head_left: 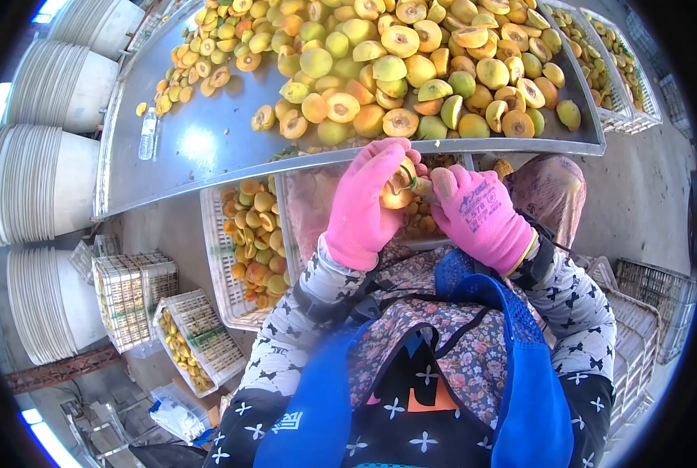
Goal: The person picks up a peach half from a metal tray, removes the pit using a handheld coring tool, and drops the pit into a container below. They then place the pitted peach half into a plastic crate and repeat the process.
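Below the steel worktop's near edge, the left hand has its fingers wrapped round 1 peach, open face turned toward the right hand so the stone is reachable; the right fingers pinch a small tool (blade too small to make out) against it; both hands hang over a white crate, likely so pieces drop in; the heap of halved peaches lies within reach.
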Motion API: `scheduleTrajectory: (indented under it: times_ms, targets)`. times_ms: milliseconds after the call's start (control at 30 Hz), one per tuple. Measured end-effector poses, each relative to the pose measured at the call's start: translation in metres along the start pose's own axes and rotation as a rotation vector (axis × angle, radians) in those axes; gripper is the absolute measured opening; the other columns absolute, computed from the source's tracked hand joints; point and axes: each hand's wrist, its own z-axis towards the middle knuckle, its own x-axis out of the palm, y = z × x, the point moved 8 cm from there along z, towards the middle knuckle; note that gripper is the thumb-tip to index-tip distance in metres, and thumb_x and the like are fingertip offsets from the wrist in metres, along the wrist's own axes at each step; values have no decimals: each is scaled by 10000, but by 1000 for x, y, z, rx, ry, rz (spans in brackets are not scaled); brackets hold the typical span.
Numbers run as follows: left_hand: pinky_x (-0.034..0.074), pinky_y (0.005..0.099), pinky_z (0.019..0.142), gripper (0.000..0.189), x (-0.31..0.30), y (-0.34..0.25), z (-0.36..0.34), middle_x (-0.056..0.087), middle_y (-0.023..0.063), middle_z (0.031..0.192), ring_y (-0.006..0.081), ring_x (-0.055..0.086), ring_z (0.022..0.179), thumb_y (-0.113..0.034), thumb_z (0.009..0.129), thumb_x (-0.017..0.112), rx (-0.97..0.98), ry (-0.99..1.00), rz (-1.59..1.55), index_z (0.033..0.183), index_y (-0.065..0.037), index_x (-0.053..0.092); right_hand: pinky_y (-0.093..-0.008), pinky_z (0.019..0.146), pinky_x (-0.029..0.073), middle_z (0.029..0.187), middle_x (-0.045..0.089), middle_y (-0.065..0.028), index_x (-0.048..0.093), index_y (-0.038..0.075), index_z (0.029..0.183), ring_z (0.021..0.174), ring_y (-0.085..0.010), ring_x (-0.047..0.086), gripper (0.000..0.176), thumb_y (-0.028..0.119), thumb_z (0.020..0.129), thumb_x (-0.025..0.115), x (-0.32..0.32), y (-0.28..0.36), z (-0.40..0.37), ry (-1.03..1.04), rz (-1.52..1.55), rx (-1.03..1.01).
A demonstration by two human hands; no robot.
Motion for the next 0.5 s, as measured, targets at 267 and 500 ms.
scheduleTrajectory:
  times_ms: [267,500]
  targets:
    - [552,342,804,222,0,13,-8,658,122,992,225,649,895,-108,920,623,-238,-141,-259,1116,-6,609,-450,613,488,821,600,-128,494,52,1038,720,-345,638,349,166,790,712,23,2,-13,47,251,2]
    - [562,359,803,240,-5,6,-2,669,128,977,235,663,863,-178,946,628,-39,-191,-202,1110,-4,610,-518,613,479,742,615,-219,500,26,992,751,-453,625,290,187,862,704,31,21,-16,-7,760,299]
